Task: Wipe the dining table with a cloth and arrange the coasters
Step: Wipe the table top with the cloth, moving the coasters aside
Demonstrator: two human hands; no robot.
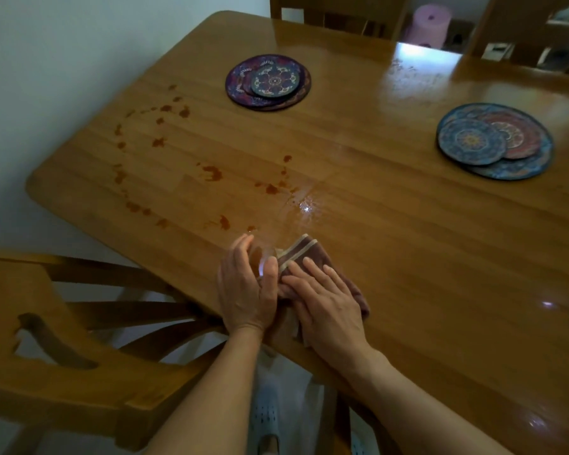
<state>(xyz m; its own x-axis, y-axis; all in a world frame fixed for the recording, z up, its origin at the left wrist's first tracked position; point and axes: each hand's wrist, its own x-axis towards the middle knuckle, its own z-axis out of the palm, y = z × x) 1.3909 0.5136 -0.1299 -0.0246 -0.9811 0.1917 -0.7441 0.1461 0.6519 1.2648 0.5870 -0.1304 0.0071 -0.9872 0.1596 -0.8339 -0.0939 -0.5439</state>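
At the near edge of the wooden surface (pixel 391 241), about 6 o'clock, the right hand (pixel 326 303) lies flat with straight fingers on the folded brown cloth (pixel 301 252). The left hand (pixel 243 290) stands on its edge just beside it at 9 o'clock, fingers loosely straight, thumb against the hem. Reddish-brown stains (pixel 211 174) scatter from the cloth's 9 to 12 o'clock; a purple coaster stack (pixel 268 82) lies at 12 and a blue coaster stack (pixel 493 141) at 2, both well apart from the hands, with a wooden chair (pixel 63 372) at 8.
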